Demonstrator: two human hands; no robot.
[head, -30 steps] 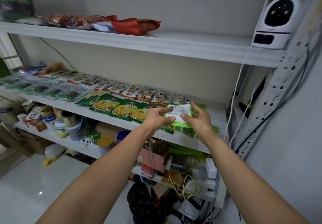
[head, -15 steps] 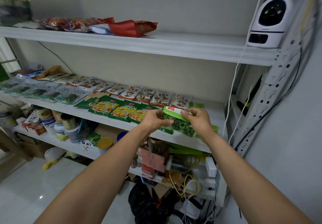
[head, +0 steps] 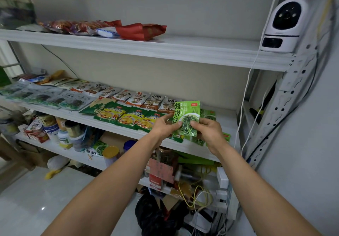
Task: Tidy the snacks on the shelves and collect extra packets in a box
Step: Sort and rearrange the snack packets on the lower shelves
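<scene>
Just above the front right stretch of the middle shelf (head: 227, 120), a green seaweed packet (head: 187, 118) is held upright, its printed face toward the person and clear of the shelf. The left grip (head: 165, 125) pinches its lower left edge between thumb and fingertips. The right grip (head: 211, 132) pinches the lower right corner in the same way. Holding it by the bottom leaves the label open to view, which looks like a check of which sort it is before it is laid down. On the shelf directly below lie more seaweed packets (head: 208, 113), partly hidden by the hands, so this end seems to be their place. Further left along the same shelf, the green-and-yellow packets (head: 126, 118) overlap in a front row. The mushroom packets (head: 139, 99) form a row behind them, so each sort is kept together. No collecting box can be made out around the shelf.
</scene>
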